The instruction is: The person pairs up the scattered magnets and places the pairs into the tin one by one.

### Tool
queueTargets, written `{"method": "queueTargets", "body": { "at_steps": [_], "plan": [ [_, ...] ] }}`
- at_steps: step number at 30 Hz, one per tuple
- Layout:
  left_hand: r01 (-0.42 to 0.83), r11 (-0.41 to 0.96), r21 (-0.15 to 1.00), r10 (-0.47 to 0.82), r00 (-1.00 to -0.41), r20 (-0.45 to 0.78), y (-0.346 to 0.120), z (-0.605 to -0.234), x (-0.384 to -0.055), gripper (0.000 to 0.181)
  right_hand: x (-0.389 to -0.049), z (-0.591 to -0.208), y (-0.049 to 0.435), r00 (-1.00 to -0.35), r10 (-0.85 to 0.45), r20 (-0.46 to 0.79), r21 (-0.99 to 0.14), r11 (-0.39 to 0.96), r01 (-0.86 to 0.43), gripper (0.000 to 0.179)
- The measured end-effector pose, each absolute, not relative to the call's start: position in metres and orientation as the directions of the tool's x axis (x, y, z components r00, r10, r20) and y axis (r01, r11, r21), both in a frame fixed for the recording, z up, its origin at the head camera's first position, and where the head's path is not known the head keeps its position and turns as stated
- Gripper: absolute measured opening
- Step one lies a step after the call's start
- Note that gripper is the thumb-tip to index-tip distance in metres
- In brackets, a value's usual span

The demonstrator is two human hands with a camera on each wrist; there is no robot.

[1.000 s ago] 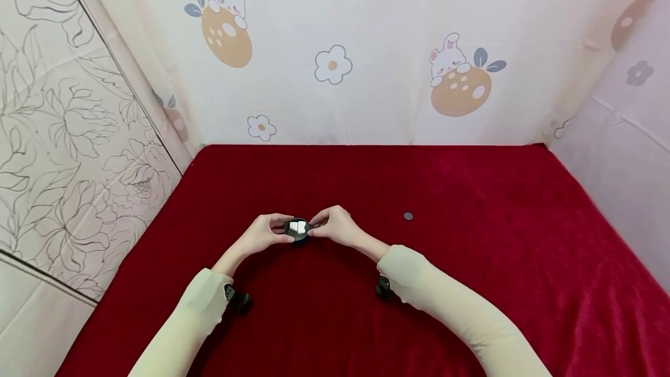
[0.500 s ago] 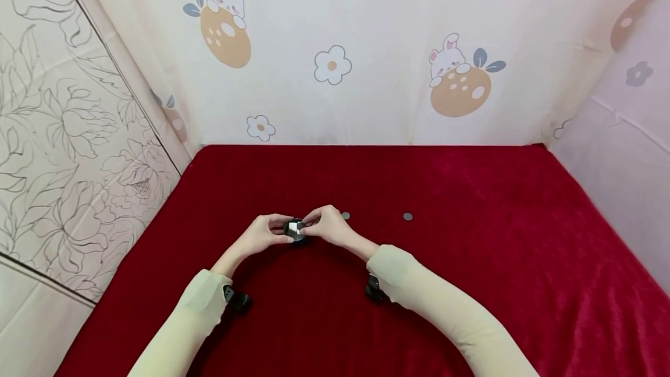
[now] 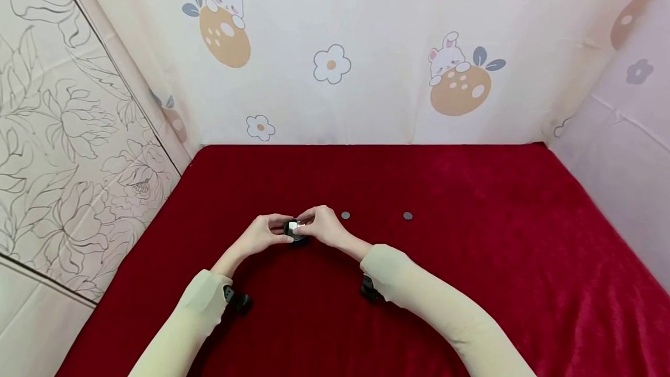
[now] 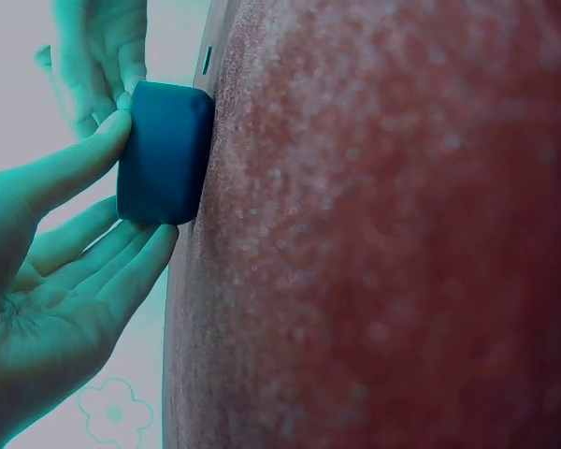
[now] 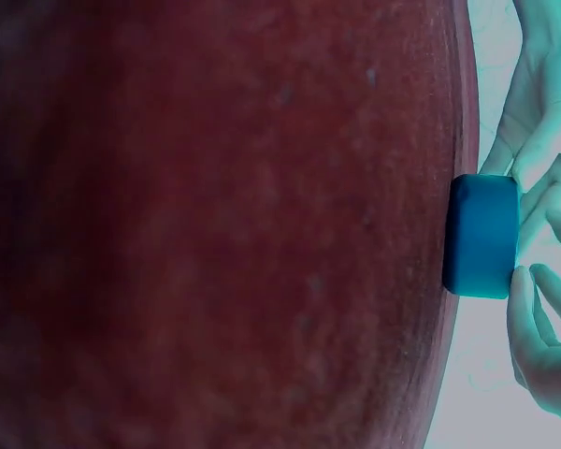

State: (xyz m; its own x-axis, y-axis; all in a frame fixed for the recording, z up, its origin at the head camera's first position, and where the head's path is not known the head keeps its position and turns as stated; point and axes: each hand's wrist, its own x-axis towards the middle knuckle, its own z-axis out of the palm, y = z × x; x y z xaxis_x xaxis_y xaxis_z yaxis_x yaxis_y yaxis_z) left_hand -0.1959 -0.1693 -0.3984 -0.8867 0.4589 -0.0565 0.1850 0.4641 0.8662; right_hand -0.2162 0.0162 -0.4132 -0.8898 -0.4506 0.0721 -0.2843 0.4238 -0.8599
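Note:
In the head view a small round dark-blue container (image 3: 297,240) with a shiny top stands on the red cloth. My left hand (image 3: 260,234) grips its side between thumb and fingers. In the left wrist view the container (image 4: 166,154) looks like a smooth blue block, held by the left thumb (image 4: 98,140). My right hand (image 3: 323,227) reaches over the top, fingers bent at the rim. In the right wrist view the right fingers (image 5: 533,337) meet the container's (image 5: 483,238) upper edge. Whether they pinch something is hidden.
Two small grey discs lie on the cloth: one disc (image 3: 345,215) just right of my right hand, another disc (image 3: 408,216) farther right. The red cloth (image 3: 445,179) covers the table, which ends at a patterned curtain (image 3: 387,28) at the back.
My right hand has moved left over the container's top, uncovering the nearer grey disc. A small dark edge showed at its fingertips a second ago. The left hand has stayed in place.

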Motion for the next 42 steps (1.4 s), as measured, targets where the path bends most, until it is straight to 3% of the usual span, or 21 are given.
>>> {"method": "queueTargets", "body": {
  "at_steps": [13,22,31,42],
  "plan": [
    [0.221,0.519,0.826,0.448,-0.893,-0.043,-0.175,-0.425,-0.21,0.051,-0.21,-0.394,0.043,-0.842,-0.536,0.06,-0.863,0.395,-0.313,0.024],
    [0.253,0.586,0.77,0.348,-0.936,0.043,-0.164,-0.416,-0.206,0.041,-0.208,-0.384,0.073,-0.821,-0.566,0.069,-0.805,0.454,-0.381,0.026],
    [0.345,0.563,0.751,0.365,-0.919,0.148,-0.149,-0.41,-0.207,0.036,-0.208,-0.38,0.102,-0.828,-0.552,0.096,-0.766,0.49,-0.416,0.024],
    [0.391,0.517,0.762,0.419,-0.891,0.173,-0.123,-0.406,-0.212,0.037,-0.209,-0.378,0.138,-0.851,-0.52,0.075,-0.754,0.529,-0.39,0.026]
  ]
}}
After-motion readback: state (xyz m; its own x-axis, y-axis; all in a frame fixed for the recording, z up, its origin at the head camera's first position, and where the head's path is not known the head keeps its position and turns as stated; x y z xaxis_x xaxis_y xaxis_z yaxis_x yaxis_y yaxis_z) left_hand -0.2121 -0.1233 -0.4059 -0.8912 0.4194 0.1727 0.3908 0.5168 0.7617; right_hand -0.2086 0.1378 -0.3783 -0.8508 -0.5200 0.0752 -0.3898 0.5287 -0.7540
